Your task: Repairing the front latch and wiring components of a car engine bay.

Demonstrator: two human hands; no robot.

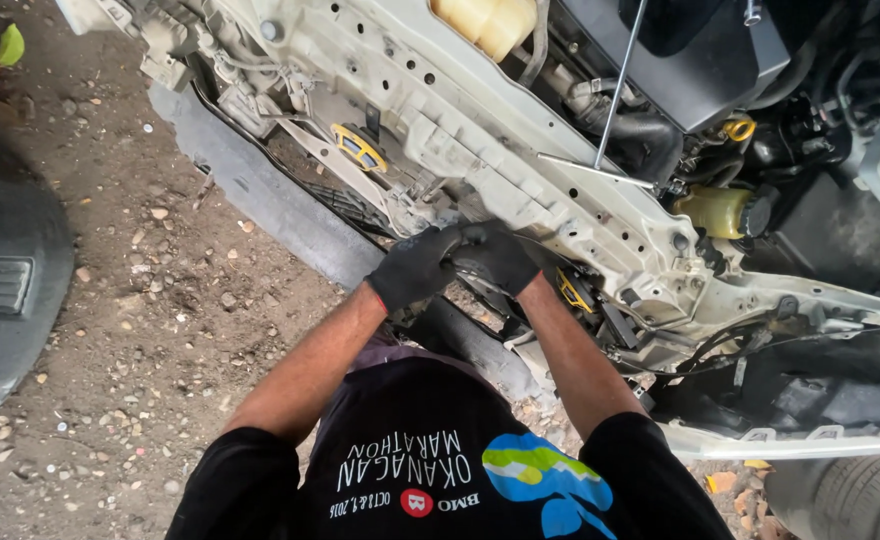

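I stand at the open front of a car with its bumper off. Both my hands wear black gloves and meet just below the white upper radiator support [520, 170]. My left hand [415, 265] and my right hand [495, 255] are curled tight together around some small part at the front of the engine bay. The gloves hide what that part is. A yellow and black horn [358, 148] sits up and left of my hands.
A metal hood prop rod [620, 80] rises from the support. Yellowish fluid reservoirs [715, 210] and black hoses fill the engine bay at right. A removed dark bumper piece [10, 290] lies on the dirt and gravel ground [160, 330] at left. A tyre [860, 500] shows bottom right.
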